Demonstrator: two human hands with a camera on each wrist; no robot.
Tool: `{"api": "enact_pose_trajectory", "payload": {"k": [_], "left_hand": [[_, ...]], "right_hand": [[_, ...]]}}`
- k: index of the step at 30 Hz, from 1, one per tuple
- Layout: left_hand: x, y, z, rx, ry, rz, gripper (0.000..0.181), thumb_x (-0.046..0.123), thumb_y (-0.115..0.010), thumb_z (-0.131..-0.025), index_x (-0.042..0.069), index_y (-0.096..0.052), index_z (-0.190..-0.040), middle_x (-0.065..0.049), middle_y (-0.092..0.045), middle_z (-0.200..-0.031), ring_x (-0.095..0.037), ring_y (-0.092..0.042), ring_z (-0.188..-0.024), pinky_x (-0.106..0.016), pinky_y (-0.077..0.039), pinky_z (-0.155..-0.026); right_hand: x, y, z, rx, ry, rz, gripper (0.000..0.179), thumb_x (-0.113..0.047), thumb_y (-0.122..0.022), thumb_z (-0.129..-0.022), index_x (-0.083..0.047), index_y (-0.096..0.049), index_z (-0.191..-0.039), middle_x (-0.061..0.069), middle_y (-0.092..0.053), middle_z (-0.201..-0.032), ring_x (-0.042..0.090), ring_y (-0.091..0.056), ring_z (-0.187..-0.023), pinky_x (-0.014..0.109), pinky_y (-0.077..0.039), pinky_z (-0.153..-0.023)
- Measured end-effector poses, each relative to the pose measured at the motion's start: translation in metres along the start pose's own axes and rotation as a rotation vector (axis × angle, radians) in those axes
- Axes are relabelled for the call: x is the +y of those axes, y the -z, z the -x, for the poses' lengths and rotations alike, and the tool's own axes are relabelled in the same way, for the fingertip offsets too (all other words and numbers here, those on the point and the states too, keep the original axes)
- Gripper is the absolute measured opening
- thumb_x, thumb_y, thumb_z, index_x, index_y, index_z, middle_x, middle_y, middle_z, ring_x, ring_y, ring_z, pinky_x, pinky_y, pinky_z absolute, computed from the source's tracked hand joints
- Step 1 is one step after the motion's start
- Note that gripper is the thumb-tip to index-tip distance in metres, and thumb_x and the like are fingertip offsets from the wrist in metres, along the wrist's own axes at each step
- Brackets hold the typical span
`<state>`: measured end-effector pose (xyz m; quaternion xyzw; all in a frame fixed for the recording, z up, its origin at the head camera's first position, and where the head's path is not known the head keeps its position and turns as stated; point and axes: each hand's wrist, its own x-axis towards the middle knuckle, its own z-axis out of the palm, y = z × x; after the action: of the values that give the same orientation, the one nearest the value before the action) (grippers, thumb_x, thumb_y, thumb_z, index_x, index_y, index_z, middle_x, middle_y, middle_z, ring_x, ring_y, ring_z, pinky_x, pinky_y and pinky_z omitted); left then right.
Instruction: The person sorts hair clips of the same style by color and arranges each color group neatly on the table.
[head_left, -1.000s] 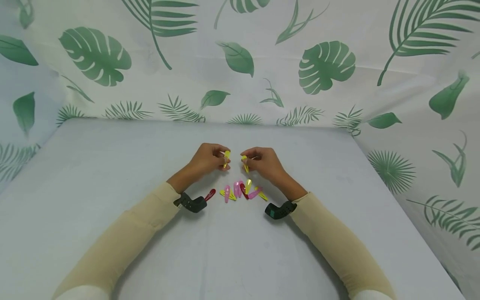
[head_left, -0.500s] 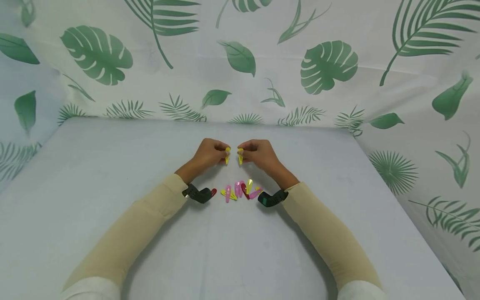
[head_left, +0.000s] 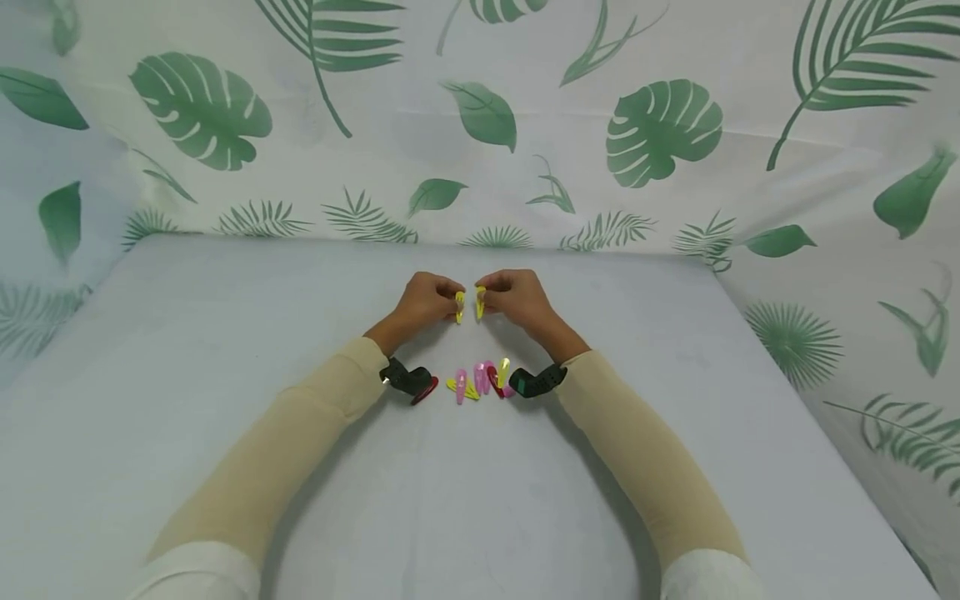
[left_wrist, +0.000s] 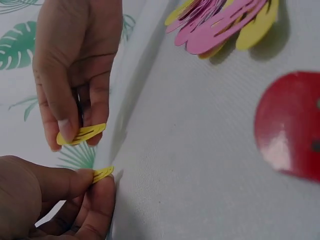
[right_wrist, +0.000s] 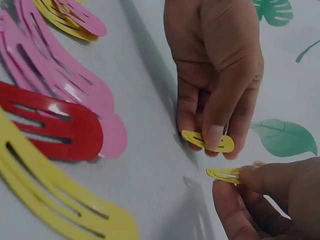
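My left hand (head_left: 429,300) pinches a yellow snap hair clip (head_left: 460,307) between thumb and fingers. Facing it, my right hand (head_left: 519,297) pinches a second yellow snap hair clip (head_left: 480,303) the same way. Both clips are held upright in the head view, side by side with a small gap between them, above the far part of the table. The right wrist view shows the right hand's clip (right_wrist: 224,174) and the left hand's clip (right_wrist: 222,143) apart, each partly covered by a thumb.
Nearer me on the white table (head_left: 420,483) lie several pink, yellow and red hair clips, among them a pink clip (head_left: 461,387). A red clip (head_left: 425,392) lies apart, beside the left wrist camera (head_left: 407,377). The right wrist camera (head_left: 536,382) partly hides the pile's right end.
Both hands have moved away from me, toward the table's far side, and the two yellow clips have come closer together. The right wrist camera now covers part of the pile.
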<state>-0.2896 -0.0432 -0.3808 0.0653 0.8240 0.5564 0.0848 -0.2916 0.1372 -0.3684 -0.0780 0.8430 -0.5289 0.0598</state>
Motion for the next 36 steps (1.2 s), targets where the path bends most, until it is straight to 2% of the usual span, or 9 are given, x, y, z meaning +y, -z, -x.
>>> {"api": "enact_pose_trajectory", "payload": {"k": [7,12,18,21,27,30,36], "left_hand": [[-0.001,-0.003,-0.005,0.071,-0.116,-0.179,0.027,-0.002,-0.064,-0.084,-0.001,-0.07,-0.11,-0.013,-0.067,-0.095,-0.02,-0.058,-0.086,-0.028,-0.047,-0.07],[0.0,-0.004,-0.004,0.086,-0.156,-0.235,0.025,-0.002,-0.064,-0.084,-0.004,-0.07,-0.109,-0.015,-0.068,-0.097,-0.024,-0.06,-0.089,-0.033,-0.048,-0.076],[0.001,-0.003,-0.006,0.091,-0.113,-0.296,0.029,-0.002,-0.066,-0.084,-0.005,-0.069,-0.112,-0.017,-0.067,-0.102,-0.026,-0.06,-0.094,-0.037,-0.048,-0.082],[0.003,-0.003,-0.006,0.072,-0.091,-0.324,0.03,0.0,-0.067,-0.085,-0.006,-0.068,-0.115,-0.017,-0.067,-0.104,-0.026,-0.06,-0.097,-0.037,-0.048,-0.084],[0.005,-0.001,-0.007,0.036,-0.1,-0.411,0.03,0.006,-0.067,-0.089,-0.007,-0.067,-0.117,-0.017,-0.067,-0.109,-0.026,-0.06,-0.1,-0.037,-0.048,-0.086],[0.005,0.0,-0.007,0.024,-0.098,-0.435,0.03,0.009,-0.066,-0.091,-0.006,-0.067,-0.116,-0.017,-0.067,-0.111,-0.027,-0.06,-0.102,-0.038,-0.048,-0.087],[0.003,0.009,-0.006,-0.027,-0.111,-0.417,0.036,0.015,-0.066,-0.091,-0.004,-0.065,-0.121,-0.016,-0.063,-0.119,-0.027,-0.058,-0.108,-0.039,-0.046,-0.091]], "right_hand": [[-0.001,-0.008,-0.007,-0.021,-0.021,0.03,0.018,-0.009,-0.067,-0.092,0.001,-0.07,-0.107,0.014,-0.068,-0.101,0.022,-0.067,-0.083,0.03,-0.055,-0.071],[0.002,-0.011,-0.009,-0.019,-0.003,0.087,0.017,-0.009,-0.067,-0.091,0.002,-0.071,-0.105,0.014,-0.07,-0.1,0.019,-0.065,-0.079,0.028,-0.054,-0.068],[0.007,-0.012,-0.011,0.005,0.017,0.194,0.016,-0.008,-0.066,-0.091,-0.001,-0.073,-0.104,0.011,-0.07,-0.098,0.017,-0.06,-0.074,0.026,-0.05,-0.063],[0.01,-0.013,-0.013,0.023,0.033,0.249,0.017,-0.009,-0.066,-0.09,-0.003,-0.074,-0.104,0.01,-0.07,-0.096,0.017,-0.06,-0.077,0.027,-0.048,-0.066],[0.009,-0.015,-0.016,0.037,0.067,0.327,0.018,-0.01,-0.066,-0.089,-0.002,-0.074,-0.103,0.011,-0.071,-0.094,0.02,-0.061,-0.086,0.031,-0.047,-0.073],[0.008,-0.014,-0.016,0.038,0.057,0.33,0.019,-0.011,-0.065,-0.09,-0.003,-0.074,-0.105,0.01,-0.07,-0.097,0.019,-0.06,-0.086,0.03,-0.047,-0.073],[0.009,-0.008,-0.012,0.008,-0.029,0.229,0.022,-0.013,-0.063,-0.093,-0.004,-0.071,-0.111,0.009,-0.068,-0.101,0.017,-0.06,-0.079,0.028,-0.049,-0.068]]}}
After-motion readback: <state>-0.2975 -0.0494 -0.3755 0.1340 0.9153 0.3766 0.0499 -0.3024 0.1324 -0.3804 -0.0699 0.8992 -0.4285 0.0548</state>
